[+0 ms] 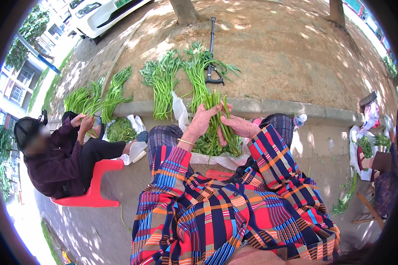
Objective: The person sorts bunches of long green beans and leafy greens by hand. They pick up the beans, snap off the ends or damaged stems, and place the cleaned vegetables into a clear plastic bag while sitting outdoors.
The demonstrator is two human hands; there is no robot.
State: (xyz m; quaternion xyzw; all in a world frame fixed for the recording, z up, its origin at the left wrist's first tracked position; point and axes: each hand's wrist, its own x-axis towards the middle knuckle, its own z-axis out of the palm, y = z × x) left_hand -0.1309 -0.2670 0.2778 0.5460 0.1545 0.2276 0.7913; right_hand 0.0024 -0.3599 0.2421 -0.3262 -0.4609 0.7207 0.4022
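My left hand [201, 122], with a yellow bangle at the wrist, is closed around a bunch of green leafy-vegetable stems [215, 116] held over my lap. My right hand [237, 126] touches the same bunch from the other side, its fingers around some of the stems. The cut ends point away from me, and the leaves hang down toward a white plastic sheet [219, 159] between my knees, where loose greens [204, 143] lie. Beyond my hands, two bundles of long-stemmed greens [162, 87] [196, 76] rest across the stone curb.
A black walking stick [212, 39] lies on the bare soil past the curb [278, 109]. To the left a person [59, 159] on a red plastic stool [98, 188] handles greens. A plastic bottle [299, 120] stands by my right knee. Another person sits at far right near more greens [364, 145].
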